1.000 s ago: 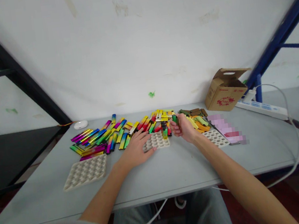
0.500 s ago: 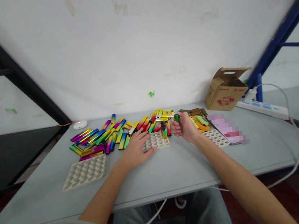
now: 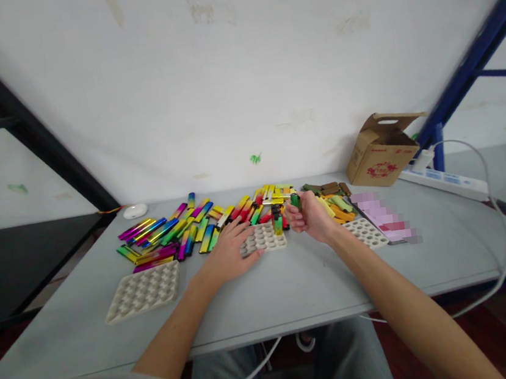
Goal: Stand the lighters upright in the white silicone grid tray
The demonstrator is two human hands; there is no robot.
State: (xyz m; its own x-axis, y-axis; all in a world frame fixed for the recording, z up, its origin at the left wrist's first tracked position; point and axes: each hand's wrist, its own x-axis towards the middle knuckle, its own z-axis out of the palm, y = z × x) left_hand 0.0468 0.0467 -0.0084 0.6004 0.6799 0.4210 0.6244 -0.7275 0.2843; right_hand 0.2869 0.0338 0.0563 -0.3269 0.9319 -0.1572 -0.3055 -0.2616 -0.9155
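Spare tray [image 3: 143,291], left of my fingers | loose lighters [image 3: 207,238], many, lying beyond | my left fingers [image 3: 236,229], spread, on middle tray [image 3: 272,236] | one lighter [image 3: 277,223] upright there, only one seen; heap left unstood | my right fingers [image 3: 297,221], clamped on green lighter [image 3: 295,201]

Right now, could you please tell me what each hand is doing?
Left hand: open, fingers spread, resting on the off-white tray with round hollows.
Right hand: closed around a small green lighter-shaped object.
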